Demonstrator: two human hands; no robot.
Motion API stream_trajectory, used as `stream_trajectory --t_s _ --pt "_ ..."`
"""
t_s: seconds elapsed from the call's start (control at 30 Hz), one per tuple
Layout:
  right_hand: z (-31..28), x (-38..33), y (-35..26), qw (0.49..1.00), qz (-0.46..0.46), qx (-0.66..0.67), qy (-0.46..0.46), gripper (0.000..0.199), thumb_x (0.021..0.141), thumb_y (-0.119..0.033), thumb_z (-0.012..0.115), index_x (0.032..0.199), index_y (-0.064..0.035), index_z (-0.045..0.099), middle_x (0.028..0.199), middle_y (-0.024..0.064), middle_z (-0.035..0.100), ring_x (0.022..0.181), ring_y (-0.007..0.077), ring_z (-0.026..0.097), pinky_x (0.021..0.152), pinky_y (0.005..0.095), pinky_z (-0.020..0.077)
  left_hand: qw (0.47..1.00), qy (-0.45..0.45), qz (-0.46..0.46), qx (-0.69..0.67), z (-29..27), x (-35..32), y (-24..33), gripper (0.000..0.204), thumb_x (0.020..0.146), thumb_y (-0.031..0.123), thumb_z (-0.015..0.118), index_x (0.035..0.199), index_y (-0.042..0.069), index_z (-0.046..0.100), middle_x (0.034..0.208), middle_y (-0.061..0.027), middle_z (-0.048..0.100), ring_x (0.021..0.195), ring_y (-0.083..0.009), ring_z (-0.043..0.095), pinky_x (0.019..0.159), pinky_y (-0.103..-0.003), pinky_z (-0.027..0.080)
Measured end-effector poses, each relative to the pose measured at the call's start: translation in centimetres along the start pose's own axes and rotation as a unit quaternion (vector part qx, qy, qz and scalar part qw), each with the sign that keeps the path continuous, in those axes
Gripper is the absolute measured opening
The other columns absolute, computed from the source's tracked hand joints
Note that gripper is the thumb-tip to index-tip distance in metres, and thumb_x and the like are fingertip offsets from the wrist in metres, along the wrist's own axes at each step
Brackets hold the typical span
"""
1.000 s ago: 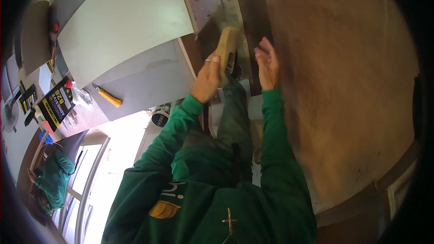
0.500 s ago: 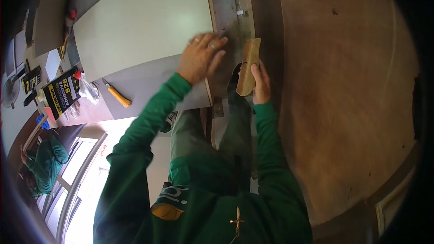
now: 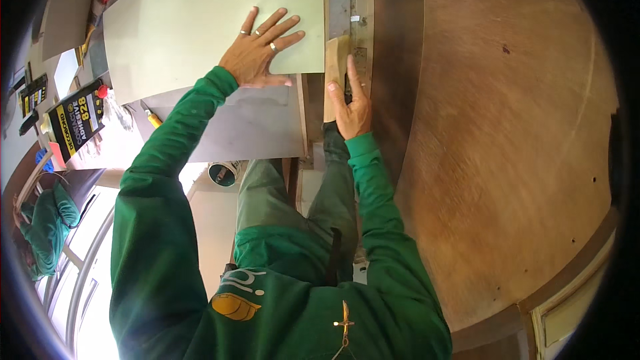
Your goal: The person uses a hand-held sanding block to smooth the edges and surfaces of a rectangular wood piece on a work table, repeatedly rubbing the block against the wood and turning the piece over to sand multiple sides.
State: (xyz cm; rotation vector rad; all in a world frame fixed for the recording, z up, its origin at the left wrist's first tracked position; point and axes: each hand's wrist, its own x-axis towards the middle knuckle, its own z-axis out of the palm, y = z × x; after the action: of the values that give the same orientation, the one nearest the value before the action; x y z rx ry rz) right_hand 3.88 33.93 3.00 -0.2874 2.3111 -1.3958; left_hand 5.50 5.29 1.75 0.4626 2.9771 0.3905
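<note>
Left hand (image 3: pixel 257 53) has slid farther onto the sheet (image 3: pixel 200 20), fingers spread flat; right hand (image 3: pixel 350 103) grips the block (image 3: pixel 335 67). Sheet: thin, flexible, slippery; press broadly.

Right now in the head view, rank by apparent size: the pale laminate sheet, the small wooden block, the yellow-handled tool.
1. Pale laminate sheet, under the left hand.
2. Wooden block, at the right hand.
3. Yellow-handled tool, partly hidden, so this last place is unsure.

Both green-sleeved arms reach forward. The left hand (image 3: pixel 257 57) lies flat, palm down, fingers (image 3: pixel 283 27) spread wide. The right hand (image 3: pixel 351 108) is partly curled, index finger extended.
</note>
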Motion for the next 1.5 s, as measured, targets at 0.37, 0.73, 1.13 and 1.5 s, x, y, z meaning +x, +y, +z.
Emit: stream_trajectory --t_s 0.37,0.73,1.13,1.5 --pt "1.4 5.4 -2.7 0.996 -0.032 -0.076 0.041 0.066 0.097 -0.035 0.066 0.158 -0.0211 0.045 0.121 0.0298 0.064 0.109 0.0463 0.065 0.093 0.0525 0.0529 0.996 -0.058 -0.061 0.028 -0.7 0.3 -0.3 0.109 0.074 0.089 0.057 0.161 0.029 0.032 0.172 -0.0055 0.020 0.160 -0.0296 0.011 0.125 -0.069 -0.002" --pt "2.0 6.0 -2.9 0.993 -0.021 -0.105 0.053 0.067 0.097 -0.037 0.067 0.158 -0.0214 0.045 0.111 0.0267 0.065 0.110 0.0445 0.065 0.100 0.0528 0.0506 0.998 -0.045 -0.047 -0.003 -0.8 0.7 -0.9 0.107 0.074 0.080 0.064 0.162 0.028 0.031 0.172 -0.0069 0.019 0.160 -0.0316 0.010 0.122 -0.074 -0.001" --pt "1.8 1.6 -5.2 0.994 0.072 -0.081 0.012 0.070 0.094 -0.029 0.070 0.158 -0.0170 0.045 0.117 0.0273 0.062 0.109 0.0438 0.063 0.100 0.0496 0.0504 0.997 -0.042 -0.050 -0.028 -0.8 0.4 -0.9 0.108 0.071 0.075 0.071 0.161 0.027 0.034 0.171 -0.0083 0.021 0.159 -0.0331 0.013 0.120 -0.076 0.001" --pt "1.6 0.9 -3.6 0.995 0.064 -0.075 0.003 0.068 0.094 -0.030 0.071 0.157 -0.0272 0.046 0.125 0.0255 0.061 0.114 0.0466 0.062 0.093 0.0495 0.0535 0.998 -0.050 -0.040 0.022 -0.2 0.1 -0.8 0.113 0.072 0.084 0.063 0.163 0.027 0.027 0.171 -0.0119 0.020 0.159 -0.0353 0.012 0.121 -0.072 -0.004"
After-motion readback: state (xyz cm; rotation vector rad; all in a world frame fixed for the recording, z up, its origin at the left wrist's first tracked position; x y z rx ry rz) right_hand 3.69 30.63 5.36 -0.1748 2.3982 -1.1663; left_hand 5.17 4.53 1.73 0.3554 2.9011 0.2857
